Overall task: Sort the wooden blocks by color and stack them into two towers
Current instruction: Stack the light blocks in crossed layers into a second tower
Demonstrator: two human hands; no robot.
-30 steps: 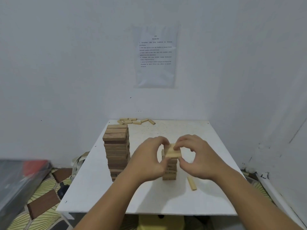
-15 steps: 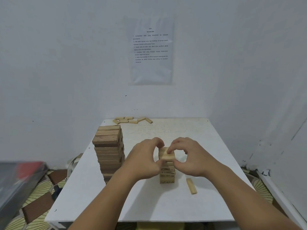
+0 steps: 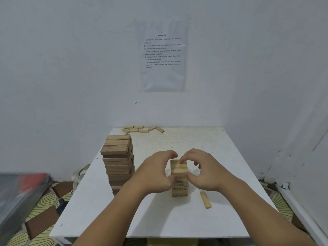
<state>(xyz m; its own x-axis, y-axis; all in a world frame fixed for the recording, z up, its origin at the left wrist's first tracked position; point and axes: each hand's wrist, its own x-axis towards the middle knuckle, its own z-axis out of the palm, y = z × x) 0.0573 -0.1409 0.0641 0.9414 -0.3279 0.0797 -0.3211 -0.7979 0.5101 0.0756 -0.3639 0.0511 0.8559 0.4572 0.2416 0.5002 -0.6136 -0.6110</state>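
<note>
Currently: two hands clasped on the crown of a short pale tower of rectangular wooden blocks [image 3: 179, 189]

Watching from my remote seat, I see the left hand [image 3: 156, 173] and the right hand [image 3: 204, 172] meeting over the pale tower, one on each side of its uppermost layer of pale blocks [image 3: 178, 168]. The left hand's fingers curl over the far edge of that layer, and its thumb presses the near face a little lower. The right hand's index fingertip [image 3: 181, 161] rests on the top surface and its thumb bears on the near right corner; its other fingers are curled behind. Both grips are narrow, closed down to the width of the tower. I cannot tell how hard they squeeze. The tower stands upright on the white square table [image 3: 159, 221], directly under the two hands.

Out to the left of the left hand stands a taller tower of dark brown wooden blocks [image 3: 118, 162], its top layers higher than the knuckles. Below the right wrist, just right of the pale tower's foot, a single loose pale wooden block [image 3: 205, 199] lies flat on the table. Far beyond both hands, at the table's back edge, I see a small scatter of pale wooden blocks [image 3: 142, 129] close to the grey-white wall [image 3: 71, 68]. A printed paper sheet [image 3: 162, 55] hangs on that wall above them.
</note>
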